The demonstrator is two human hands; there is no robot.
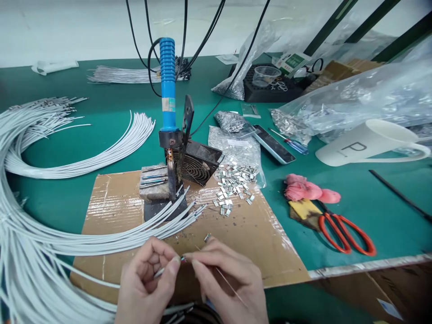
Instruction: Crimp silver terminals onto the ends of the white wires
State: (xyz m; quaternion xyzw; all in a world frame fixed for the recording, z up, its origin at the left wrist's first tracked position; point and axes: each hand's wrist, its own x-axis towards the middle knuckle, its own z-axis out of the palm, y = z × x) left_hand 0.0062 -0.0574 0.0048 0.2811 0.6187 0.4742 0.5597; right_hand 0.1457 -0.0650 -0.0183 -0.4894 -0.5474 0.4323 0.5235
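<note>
The green table (101, 117) spreads out ahead of your hands on every side, and on it, directly under and beyond your hands, lies a taped sheet of cardboard (243, 234). To the left of your left hand a big bundle of white wires (30, 252) curves round the table's edge, its stripped ends fanning across the cardboard just beyond your fingers. Far off to the right of your right hand sit clear plastic bags (371, 94) and a white mug (367, 144) lying on its side. Straight ahead of both hands stands a soldering iron (168, 85) with a blue handle, upright in its stand, with a small fan (199, 167) just beside it. Right of your right hand, well apart, lie orange-handled scissors (344, 231) next to a pink rag (308, 191). Beyond your right hand a scatter of small metal terminals (232, 189) rests on the cardboard.

Your left hand (145, 283) is pinched closed on the end of a single white wire (160, 272). Your right hand (226, 281) meets it, thumb and forefinger pinched at the wire's coloured tip, with a thin strand (226, 281) running back across the hand. A small metal piece (207, 236) sits at the top of your right hand; whether you grip it, I cannot tell.
</note>
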